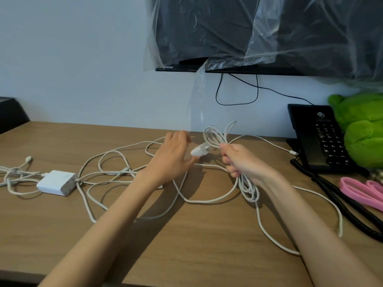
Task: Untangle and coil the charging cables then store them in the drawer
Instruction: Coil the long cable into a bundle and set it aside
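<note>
right hand is gripping a looped bundle of thin white charging cable, left hand is hovering, fingers loose and open, over the brown wooden surface.

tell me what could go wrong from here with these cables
1. The right hand grips the coiled bundle only at its middle, so the loops could spring apart.
2. The loose cables cross each other and run up to the charger block. Tugging may tighten the tangle or drag the block.
3. One cable end lies by the phone cord and may snag.
</note>
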